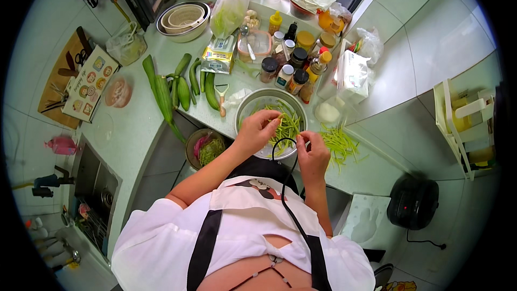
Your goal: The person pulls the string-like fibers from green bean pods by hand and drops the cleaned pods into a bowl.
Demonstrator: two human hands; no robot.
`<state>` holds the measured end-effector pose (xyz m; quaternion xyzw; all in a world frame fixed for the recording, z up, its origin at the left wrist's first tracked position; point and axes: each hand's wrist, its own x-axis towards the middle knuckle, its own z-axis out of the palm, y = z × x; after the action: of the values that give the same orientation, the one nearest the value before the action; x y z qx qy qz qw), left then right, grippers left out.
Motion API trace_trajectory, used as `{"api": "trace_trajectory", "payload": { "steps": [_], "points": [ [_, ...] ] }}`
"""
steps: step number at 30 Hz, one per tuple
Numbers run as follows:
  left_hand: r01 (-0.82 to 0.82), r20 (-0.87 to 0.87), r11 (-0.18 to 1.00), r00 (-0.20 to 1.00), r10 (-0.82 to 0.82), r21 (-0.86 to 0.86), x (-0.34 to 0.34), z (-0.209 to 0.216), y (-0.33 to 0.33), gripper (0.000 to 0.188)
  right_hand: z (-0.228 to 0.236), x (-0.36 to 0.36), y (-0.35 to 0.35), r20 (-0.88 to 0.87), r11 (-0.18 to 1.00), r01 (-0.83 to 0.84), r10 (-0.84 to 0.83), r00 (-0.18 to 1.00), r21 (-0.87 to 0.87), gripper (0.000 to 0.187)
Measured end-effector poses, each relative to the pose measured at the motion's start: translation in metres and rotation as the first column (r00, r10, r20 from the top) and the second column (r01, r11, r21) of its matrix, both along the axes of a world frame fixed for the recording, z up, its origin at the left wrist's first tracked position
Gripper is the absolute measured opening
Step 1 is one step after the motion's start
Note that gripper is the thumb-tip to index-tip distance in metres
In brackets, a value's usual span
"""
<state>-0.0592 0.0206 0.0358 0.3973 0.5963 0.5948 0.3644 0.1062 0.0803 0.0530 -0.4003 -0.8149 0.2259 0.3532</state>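
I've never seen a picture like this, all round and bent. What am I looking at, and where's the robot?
There's no robot here, just a person's two bare hands. The one picture comes from a wide camera worn on the head, looking down; its lens bends straight edges.

On the pale counter sits a metal bowl of thin green strips, with a loose pile of strips to its right. To the left lie long green vegetables and a peeler; jars stand behind.

The left hand is over the bowl, the right hand at its near right edge. Both have fingertips drawn together, but anything pinched is too small to make out.
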Motion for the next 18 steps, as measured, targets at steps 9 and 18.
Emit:
{"api": "trace_trajectory", "payload": {
  "steps": [9, 18],
  "points": [
    [0.009, -0.466, 0.981, 0.881, 0.083, 0.191, 0.009, -0.006, 0.004, 0.013, 0.002, 0.002, -0.006, -0.059, 0.995, -0.092, 0.089, 0.994, -0.049, 0.008],
    [-0.019, -0.673, 0.998, 0.739, -0.026, -0.060, 0.005, -0.019, -0.019, 0.010, -0.001, 0.006, 0.024, -0.527, 0.886, -0.047, -0.232, 0.818, -0.462, 0.008]
  ]
}}
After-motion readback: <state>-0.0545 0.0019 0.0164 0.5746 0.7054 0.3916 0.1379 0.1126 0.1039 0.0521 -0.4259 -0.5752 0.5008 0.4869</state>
